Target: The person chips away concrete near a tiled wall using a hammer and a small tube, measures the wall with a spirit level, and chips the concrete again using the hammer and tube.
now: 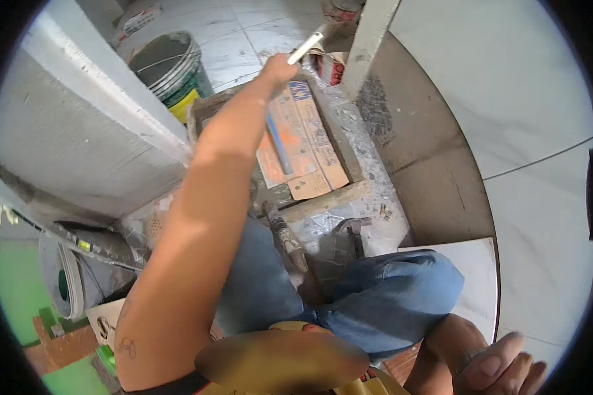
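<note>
My left hand [280, 70], arm stretched far forward, is closed around a slim white handle-like stick [306, 47]; what lies at its hidden end I cannot make out. Below it, a shallow cement-edged recess [346, 187] holds flat cardboard [317, 148] with blue print and a board [295, 157] smeared orange. Across the board lies a narrow blue strip [278, 141], partly behind my forearm. My right hand [497, 368] is raised at the lower right with its fingers curled together. Whatever it may hold does not show.
A bucket [171, 69] stands beyond the door frame at the left. A mortar-crusted tool handle [286, 240] and a dark tool [357, 238] lie before my knees. Another bucket [62, 283] is at the far left. Large tiles [507, 85] cover the right wall.
</note>
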### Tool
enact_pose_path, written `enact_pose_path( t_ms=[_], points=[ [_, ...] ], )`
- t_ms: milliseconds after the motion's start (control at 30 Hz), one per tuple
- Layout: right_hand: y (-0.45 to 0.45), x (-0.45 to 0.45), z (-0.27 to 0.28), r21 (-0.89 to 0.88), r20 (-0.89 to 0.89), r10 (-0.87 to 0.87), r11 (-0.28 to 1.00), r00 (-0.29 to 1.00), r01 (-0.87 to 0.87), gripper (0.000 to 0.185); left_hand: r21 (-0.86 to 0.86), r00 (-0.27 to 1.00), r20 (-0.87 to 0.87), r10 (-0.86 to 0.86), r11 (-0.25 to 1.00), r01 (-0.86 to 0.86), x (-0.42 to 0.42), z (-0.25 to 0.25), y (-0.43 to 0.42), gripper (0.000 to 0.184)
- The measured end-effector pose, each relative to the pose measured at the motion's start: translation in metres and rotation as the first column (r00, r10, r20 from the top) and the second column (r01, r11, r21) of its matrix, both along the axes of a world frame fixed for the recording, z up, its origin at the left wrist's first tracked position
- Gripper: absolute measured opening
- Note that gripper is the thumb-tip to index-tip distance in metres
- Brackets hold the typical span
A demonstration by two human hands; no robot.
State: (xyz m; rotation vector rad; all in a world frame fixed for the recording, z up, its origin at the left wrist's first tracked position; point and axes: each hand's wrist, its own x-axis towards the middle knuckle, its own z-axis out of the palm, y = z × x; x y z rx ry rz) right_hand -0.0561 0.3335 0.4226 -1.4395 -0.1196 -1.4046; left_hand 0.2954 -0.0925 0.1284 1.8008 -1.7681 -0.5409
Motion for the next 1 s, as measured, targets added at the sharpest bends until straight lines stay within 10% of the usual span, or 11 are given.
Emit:
enact_pose_path(
  t_ms=[867, 933, 1000],
  points=[
    [-0.024, -0.014, 0.022, -0.013, 0.307, 0.289, 0.954, 0.907, -0.300, 0.018, 0.019, 0.997, -0.045, 0.068, 0.998, -0.067, 0.015, -0.009, 0.006, 0.037],
    [-0.026, -0.024, 0.024, -0.229, 0.677, 0.257, 0.964, 0.690, -0.134, 0.008, 0.042, 0.996, -0.040, 0.074, 0.996, -0.072, 0.013, -0.009, 0.006, 0.037],
    [-0.009, -0.056, 0.017, -0.073, 0.199, -0.332, 0.933, 0.922, 0.351, 0.017, -0.007, 0.997, -0.030, 0.070, 0.998, -0.070, 0.012, -0.011, 0.008, 0.036]
  ],
)
